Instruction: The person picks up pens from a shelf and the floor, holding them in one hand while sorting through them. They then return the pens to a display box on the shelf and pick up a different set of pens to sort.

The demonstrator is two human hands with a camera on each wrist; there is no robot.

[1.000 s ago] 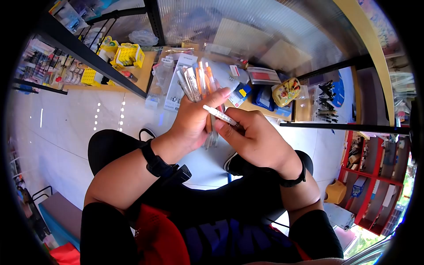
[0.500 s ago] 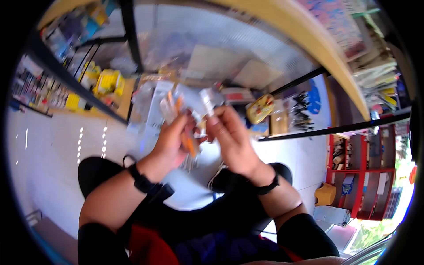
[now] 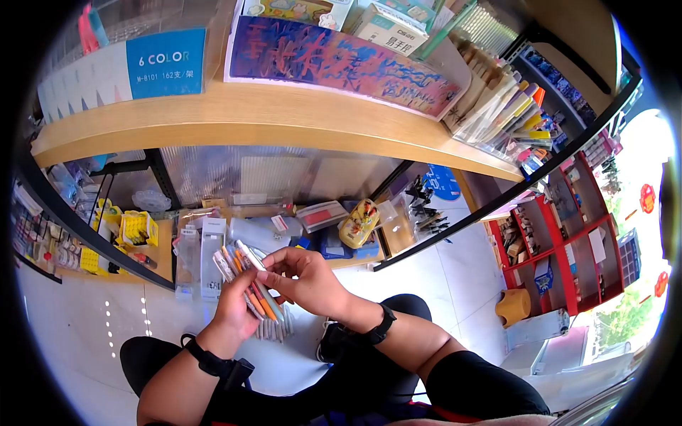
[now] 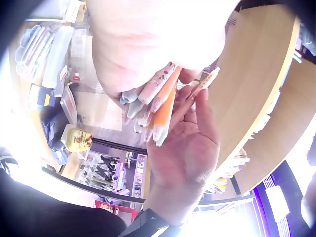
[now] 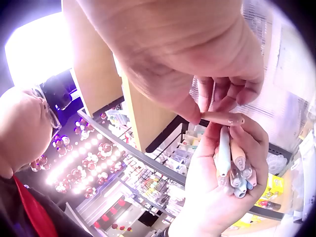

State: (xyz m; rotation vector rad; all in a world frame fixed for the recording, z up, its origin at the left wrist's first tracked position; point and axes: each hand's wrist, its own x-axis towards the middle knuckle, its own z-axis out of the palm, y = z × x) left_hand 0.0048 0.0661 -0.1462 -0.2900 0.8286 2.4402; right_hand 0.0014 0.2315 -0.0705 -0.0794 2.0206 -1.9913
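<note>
My left hand (image 3: pixel 238 307) grips a bundle of pens (image 5: pixel 238 170), some orange, some pale blue and some clear or white. Close beside it, my right hand (image 3: pixel 312 285) pinches one slim pen (image 5: pixel 222 118) between thumb and fingers, right at the bundle's side. From the left wrist view, this pen's pale end (image 4: pixel 211 78) sticks out past the right hand's fingertips, while orange pens (image 4: pixel 164 116) poke out under the left palm. Part of the bundle is hidden by the left fingers. Below the hands, several more pens (image 3: pixel 275 331) lie on a pale surface between my knees.
A wooden shelf (image 3: pixel 334 117) with boxes and pens crosses above the hands. Behind them, a lower shelf carries a yellow patterned case (image 3: pixel 359 224), blue pouches (image 3: pixel 335 243) and a white package (image 3: pixel 212 259). Yellow boxes (image 3: pixel 138 228) stand left; a red shelf unit (image 3: pixel 568 245) stands right.
The view has tilted up, bringing the upper shelf in. My hands parted half a second ago, the right one lifting a white pen; now they are together again at the bundle.
</note>
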